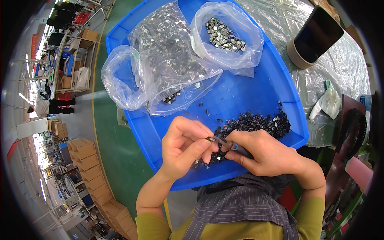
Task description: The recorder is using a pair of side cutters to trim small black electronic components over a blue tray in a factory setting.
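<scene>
My left hand (183,147) pinches a small dark metallic part (209,139) between thumb and fingertips; its exact kind is too small to make out. In my right hand (267,154) are small pliers (242,150) with dark and blue handles, their jaws touching or right beside that part. Both hands are over the near side of a blue plastic tray (236,94). Below and beyond them lies a heap of small black pieces (260,124), partly hidden by my hands.
A large clear bag of small metallic parts (164,44) lies at the tray's far left. Next to it are an open bag of silvery parts (224,36) and another clear bag (122,80). A phone on a stand (318,36) and a white glove (328,102) lie right.
</scene>
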